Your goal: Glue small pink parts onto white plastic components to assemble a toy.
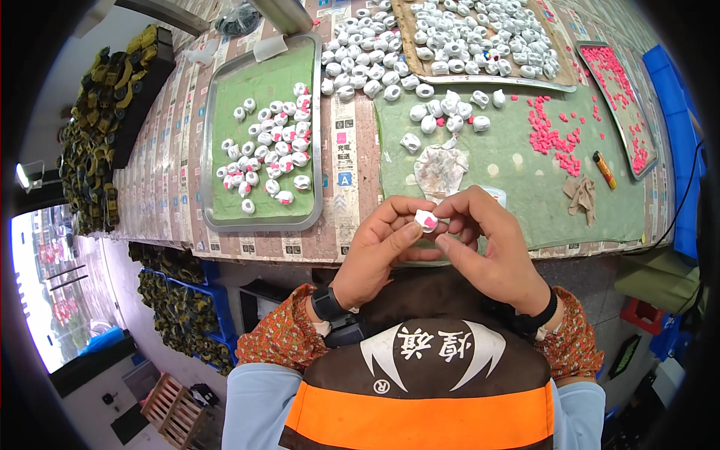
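Curled left hand (377, 241) beside right hand (496, 249)

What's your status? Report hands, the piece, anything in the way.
Left hand pinching white-and-pink piece; right hand close at its side, contact unclear. Pink patch showing. Stained whitish cloth just beyond; nothing seen blocking.

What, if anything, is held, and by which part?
A small white-and-pink piece, by its left edge, in the left hand; whether the right hand grips is unclear.

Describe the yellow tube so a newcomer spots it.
On the green sheet, go right. The tube lies between a crumpled tan cloth and the narrow tray of pink pieces. Unlike its neighbours, it's slim, rod-like, yellow and black.
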Tool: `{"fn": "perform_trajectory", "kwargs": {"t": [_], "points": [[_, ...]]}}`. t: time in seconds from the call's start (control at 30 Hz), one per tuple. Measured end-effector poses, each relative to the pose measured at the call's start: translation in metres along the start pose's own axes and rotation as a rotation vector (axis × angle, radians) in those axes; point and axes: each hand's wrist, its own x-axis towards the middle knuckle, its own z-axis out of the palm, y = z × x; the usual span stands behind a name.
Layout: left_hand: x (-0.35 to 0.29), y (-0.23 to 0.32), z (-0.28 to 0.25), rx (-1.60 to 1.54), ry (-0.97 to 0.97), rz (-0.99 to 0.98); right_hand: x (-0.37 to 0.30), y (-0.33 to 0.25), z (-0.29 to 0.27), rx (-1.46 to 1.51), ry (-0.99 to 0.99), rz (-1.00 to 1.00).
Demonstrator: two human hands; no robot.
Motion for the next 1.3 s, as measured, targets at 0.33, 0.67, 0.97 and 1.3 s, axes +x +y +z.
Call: {"fn": "perform_trajectory", "kwargs": {"t": [0.33,0.67,0.97,1.3], "points": [[-0.007,-0.011,-0.002,0.315,-0.002,0.293,0.002,0.003,0.014,0.110,0.043,0.087],[-0.032,0.046,-0.036,0.633,0.315,0.342,0.014,-0.016,0.011,-0.021,-0.082,-0.055],[-0.036,0.092,-0.118,1.638,0.714,0.577,0.002,0.003,-0.029,-0.293,0.141,-0.113],[0.096,0.122,-0.042,1.964,0.412,0.787,0.000,-0.001,-0.023,-0.946,0.059,-0.264]]}}
